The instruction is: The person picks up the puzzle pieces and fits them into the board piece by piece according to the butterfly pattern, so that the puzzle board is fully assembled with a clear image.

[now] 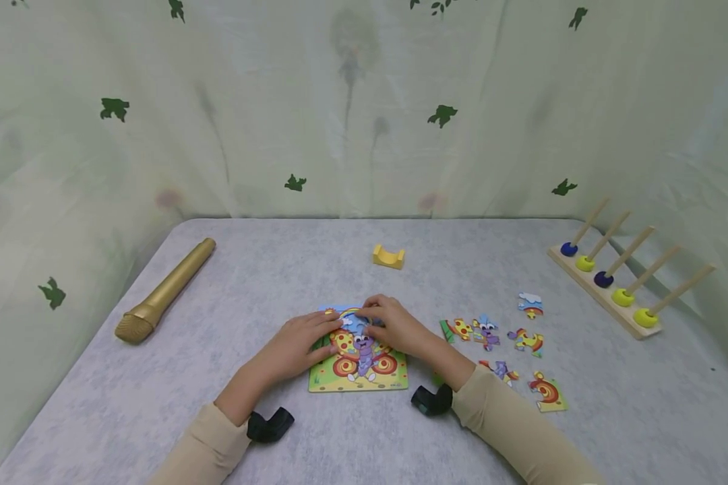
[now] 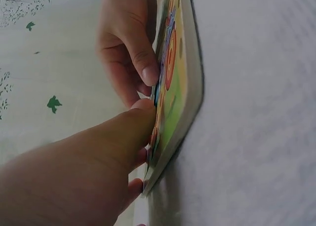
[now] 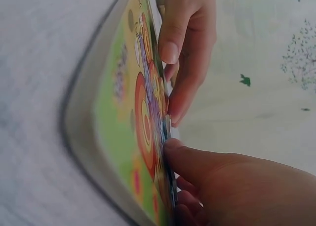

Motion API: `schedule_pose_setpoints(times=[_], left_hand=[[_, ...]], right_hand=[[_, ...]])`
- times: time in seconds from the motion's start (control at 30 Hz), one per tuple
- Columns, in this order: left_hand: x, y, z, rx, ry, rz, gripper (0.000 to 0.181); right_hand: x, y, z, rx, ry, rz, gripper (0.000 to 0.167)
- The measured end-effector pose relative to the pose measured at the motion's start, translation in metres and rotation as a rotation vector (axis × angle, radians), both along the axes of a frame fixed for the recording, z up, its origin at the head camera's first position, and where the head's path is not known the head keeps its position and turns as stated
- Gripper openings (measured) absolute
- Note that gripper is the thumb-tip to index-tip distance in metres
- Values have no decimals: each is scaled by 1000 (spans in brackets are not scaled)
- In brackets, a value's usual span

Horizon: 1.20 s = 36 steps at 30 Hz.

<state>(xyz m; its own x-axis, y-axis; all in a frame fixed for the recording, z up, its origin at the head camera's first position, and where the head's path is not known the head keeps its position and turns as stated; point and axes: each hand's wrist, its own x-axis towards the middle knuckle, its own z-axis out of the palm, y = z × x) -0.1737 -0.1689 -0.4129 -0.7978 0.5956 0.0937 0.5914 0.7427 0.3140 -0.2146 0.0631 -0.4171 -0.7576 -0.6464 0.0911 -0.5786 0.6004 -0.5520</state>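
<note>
The roughly square puzzle board point(image 1: 394, 382) lies beneath both hands, the left hand point(image 1: 299, 344) resting at its ten o'clock, fingers extended, the right hand point(image 1: 398, 329) at two, whether gripping I cannot tell, nearer the loose pieces point(image 1: 530, 342) toward three o'clock.

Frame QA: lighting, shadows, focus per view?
Head: soft, even light, no strong glare; puzzle board and loose pieces readable. Left wrist: dimmer, tabletop texture soft, shadow beside the board's lower edge. Right wrist: also dim, the board's near corner out of focus, its small lettering too blurred to read.
</note>
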Motion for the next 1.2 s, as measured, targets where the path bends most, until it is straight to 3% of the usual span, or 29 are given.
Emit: schedule_pose_setpoints(times=[0.63,0.83,1.07,1.2], left_hand=[[-1,0,-4,18,28,-11,50],[-1,-3,-6,7,6,-3,51],[-2,-5,-9,30,-2,-16,51],[-3,-5,-10,39,7,-25,51]], right_hand=[[-3,-2,-2,-56,-64,-34,36],[-3,-3,-1,-66,-98,-29,38],[2,8,15,-128,-264,-56,46],[8,29,35,-211,-239,-39,51]])
